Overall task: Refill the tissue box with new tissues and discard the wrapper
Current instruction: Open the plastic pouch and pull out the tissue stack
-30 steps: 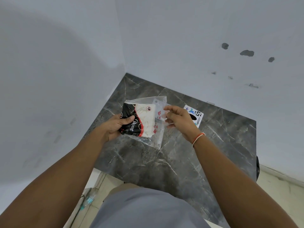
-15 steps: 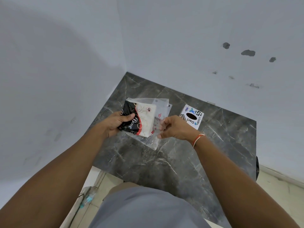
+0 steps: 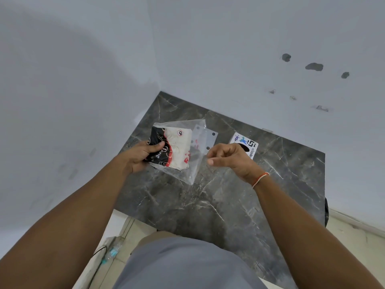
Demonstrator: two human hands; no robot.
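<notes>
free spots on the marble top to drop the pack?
Bare marble table shows along the near edge below both hands, and at the right side past the tissue box. The far left corner is crowded: the left hand holds the tissue pack there, and the right hand overlaps the box.

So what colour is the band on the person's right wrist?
Orange and white, a thin wristband just behind the right hand; the head view shows it.
</notes>
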